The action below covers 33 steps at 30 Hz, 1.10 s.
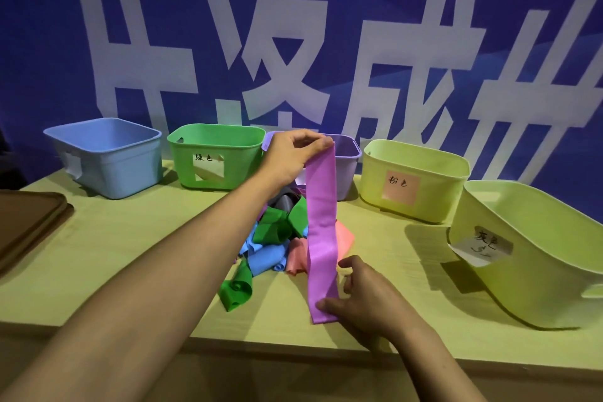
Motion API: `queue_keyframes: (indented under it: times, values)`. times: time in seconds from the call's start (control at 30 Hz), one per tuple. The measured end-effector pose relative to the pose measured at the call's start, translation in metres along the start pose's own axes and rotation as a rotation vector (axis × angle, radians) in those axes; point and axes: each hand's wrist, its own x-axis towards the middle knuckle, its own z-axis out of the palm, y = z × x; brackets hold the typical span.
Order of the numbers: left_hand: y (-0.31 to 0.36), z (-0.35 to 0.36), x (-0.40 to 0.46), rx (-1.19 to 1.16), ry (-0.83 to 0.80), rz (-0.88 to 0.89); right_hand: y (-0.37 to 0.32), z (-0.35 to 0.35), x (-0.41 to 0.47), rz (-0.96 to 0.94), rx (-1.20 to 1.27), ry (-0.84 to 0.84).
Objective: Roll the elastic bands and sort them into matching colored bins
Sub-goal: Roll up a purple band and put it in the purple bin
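Pale wood table. Far edge, left to right: blue bin, green bin, purple bin, yellow-green bin; another yellow-green bin tilted at right. Centre: heap of bands, blue, green, pink, grey. Brown tray at left edge.

The left hand is raised on an outstretched forearm, thumb and fingers pinched together, while the right hand sits low, palm down, thumb and fingers pinching.
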Motion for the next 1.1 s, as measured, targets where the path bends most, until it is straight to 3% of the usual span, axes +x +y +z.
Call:
queue_keyframes:
  times: [0.13, 0.3, 0.4, 0.77, 1.1]
  values:
    - [-0.01, 0.002, -0.002, -0.021, -0.079, -0.014, -0.002, -0.03, 0.009, -0.013, 0.159, -0.073]
    - [-0.022, 0.003, -0.001, -0.023, -0.089, -0.011, -0.005, -0.063, 0.052, -0.216, 0.399, 0.295]
    - [-0.029, 0.004, -0.002, -0.029, -0.08, -0.019, -0.012, -0.072, 0.082, -0.348, 0.599, 0.388]
    - [-0.055, 0.016, -0.003, -0.167, -0.021, -0.112, -0.015, -0.062, 0.139, -0.466, 0.86, 0.446]
    - [-0.099, 0.025, -0.015, -0.154, 0.134, -0.099, -0.007, -0.05, 0.152, -0.452, 0.882, 0.474]
